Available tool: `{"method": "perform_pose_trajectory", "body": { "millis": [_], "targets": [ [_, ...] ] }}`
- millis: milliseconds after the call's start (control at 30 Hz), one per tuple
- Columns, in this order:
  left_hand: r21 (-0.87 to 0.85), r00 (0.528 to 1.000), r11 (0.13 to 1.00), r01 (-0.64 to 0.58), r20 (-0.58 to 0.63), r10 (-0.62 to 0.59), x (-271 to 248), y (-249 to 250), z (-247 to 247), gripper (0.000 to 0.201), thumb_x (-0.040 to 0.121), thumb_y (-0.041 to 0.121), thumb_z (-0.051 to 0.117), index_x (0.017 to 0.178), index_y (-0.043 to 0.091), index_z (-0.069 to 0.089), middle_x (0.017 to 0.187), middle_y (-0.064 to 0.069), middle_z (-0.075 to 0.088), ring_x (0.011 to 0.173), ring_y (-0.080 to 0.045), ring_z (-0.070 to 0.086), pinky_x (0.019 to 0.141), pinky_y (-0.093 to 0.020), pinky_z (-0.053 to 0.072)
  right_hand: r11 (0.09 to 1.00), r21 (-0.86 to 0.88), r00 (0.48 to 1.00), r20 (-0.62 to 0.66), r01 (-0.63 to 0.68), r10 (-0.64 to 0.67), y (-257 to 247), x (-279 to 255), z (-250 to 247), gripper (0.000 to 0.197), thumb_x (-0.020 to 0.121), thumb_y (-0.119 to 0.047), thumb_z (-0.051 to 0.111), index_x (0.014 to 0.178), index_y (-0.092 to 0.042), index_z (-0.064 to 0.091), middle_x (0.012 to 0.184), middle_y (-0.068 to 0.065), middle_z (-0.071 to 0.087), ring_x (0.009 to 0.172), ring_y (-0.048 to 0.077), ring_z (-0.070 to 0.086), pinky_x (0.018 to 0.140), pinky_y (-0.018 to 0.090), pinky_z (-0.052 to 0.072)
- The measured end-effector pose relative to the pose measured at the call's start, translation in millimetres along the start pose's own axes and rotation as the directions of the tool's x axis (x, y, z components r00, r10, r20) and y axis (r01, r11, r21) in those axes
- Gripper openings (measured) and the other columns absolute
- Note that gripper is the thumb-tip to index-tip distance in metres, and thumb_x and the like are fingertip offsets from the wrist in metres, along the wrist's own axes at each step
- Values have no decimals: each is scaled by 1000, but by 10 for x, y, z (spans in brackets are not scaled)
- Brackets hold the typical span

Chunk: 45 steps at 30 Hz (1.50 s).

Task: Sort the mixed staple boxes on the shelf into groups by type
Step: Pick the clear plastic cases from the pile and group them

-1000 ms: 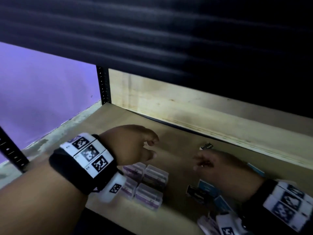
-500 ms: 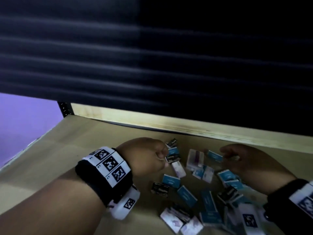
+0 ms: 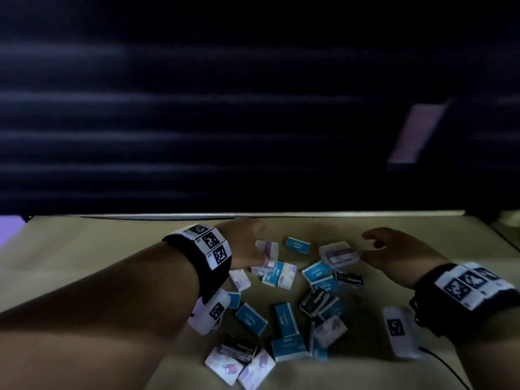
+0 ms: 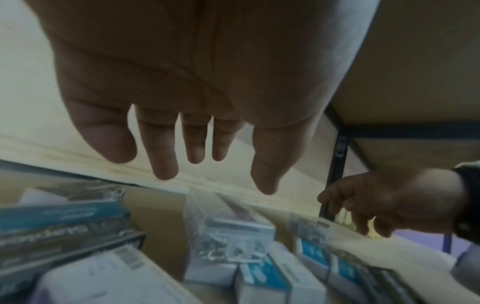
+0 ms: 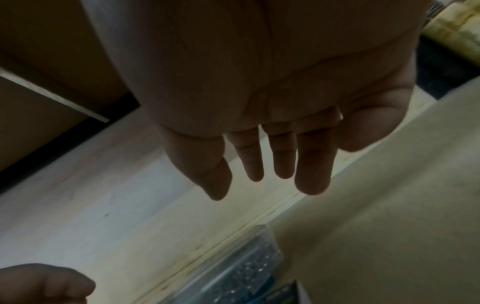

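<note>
Plywood shelf (image 3: 84, 263) under us is pale and bare on the left, with a dark ribbed shutter (image 3: 197, 122) filling the view behind it and a purple wall (image 3: 8, 229) at the far left edge. We see the mixed staple boxes (image 3: 284, 302), blue, black, white and clear, scattered in a loose heap at mid-shelf. Our left hand (image 4: 182, 86) hovers over the heap's left side, fingers spread and holding nothing. Our right hand (image 5: 259, 92) hangs just beside a clear plastic box (image 3: 339, 253), fingers loose and empty.
</note>
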<state>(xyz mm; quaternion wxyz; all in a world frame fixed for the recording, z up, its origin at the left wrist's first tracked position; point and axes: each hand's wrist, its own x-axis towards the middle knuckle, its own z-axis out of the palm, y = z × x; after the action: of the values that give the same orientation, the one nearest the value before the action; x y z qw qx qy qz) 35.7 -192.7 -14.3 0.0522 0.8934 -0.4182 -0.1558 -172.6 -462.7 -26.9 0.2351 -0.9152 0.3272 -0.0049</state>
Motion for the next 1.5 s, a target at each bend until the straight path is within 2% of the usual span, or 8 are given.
{"method": "perform_pose_trajectory", "body": {
  "millis": [233,400,533,767,867,1000,1333,1500],
  "targets": [
    [42,999,999,9,-35,-7,180,92,146,88,79,51,71,153,24,32,157,0,36,139,-21,40,109,-30,36,997,-70,998,66,-16,21,49,203,150,96,54,-83,47,135,-32,53,128,-3,62,87,9,53,74,28,45],
    [48,999,999,6,-52,-3,141,126,172,77,89,44,67,154,21,33,158,-2,36,142,-18,36,108,-24,27,991,-129,989,147,40,-21,-90,294,167,66,55,-87,39,77,-31,66,78,-12,65,70,8,61,57,29,40],
    [92,1000,996,-17,18,16,106,148,104,52,90,47,63,135,23,53,133,-1,57,122,-23,52,89,-26,35,980,-172,982,175,100,-70,-141,362,232,60,67,-85,39,66,-29,61,67,-8,62,64,9,59,52,30,36],
    [15,998,999,50,-43,-49,20,91,98,43,71,51,77,97,29,51,88,6,61,79,-15,59,70,-34,51,985,-98,979,164,141,-124,-195,398,275,54,61,-77,52,70,-26,66,66,-7,64,65,11,63,56,29,44],
    [-11,995,996,84,-60,-84,-58,93,95,46,67,54,79,90,31,46,83,8,60,74,-12,58,64,-33,49,978,30,967,149,207,-209,-221,316,248,18,72,-56,69,72,-39,74,63,-19,69,62,-2,66,50,16,47],
    [-116,986,986,121,-99,-133,-192,118,113,39,71,42,78,90,32,45,78,7,61,67,-10,59,51,-27,39,992,20,991,39,124,-124,-237,193,252,40,66,-55,77,89,-33,53,80,-9,65,71,8,63,51,26,42],
    [-322,985,946,28,-152,-81,-731,202,217,42,65,60,59,102,43,55,87,21,59,77,3,56,59,-21,42,924,226,946,-166,310,-277,-471,-526,369,24,90,-39,62,102,-55,48,94,-14,64,73,0,62,56,20,47],
    [-317,980,948,7,-189,-70,-920,248,313,32,70,57,60,101,49,56,85,23,65,73,6,60,64,-26,52,878,311,932,-102,363,-349,-612,-684,532,20,95,-30,55,110,-44,54,100,-11,65,75,2,67,63,31,57]
  ]
}}
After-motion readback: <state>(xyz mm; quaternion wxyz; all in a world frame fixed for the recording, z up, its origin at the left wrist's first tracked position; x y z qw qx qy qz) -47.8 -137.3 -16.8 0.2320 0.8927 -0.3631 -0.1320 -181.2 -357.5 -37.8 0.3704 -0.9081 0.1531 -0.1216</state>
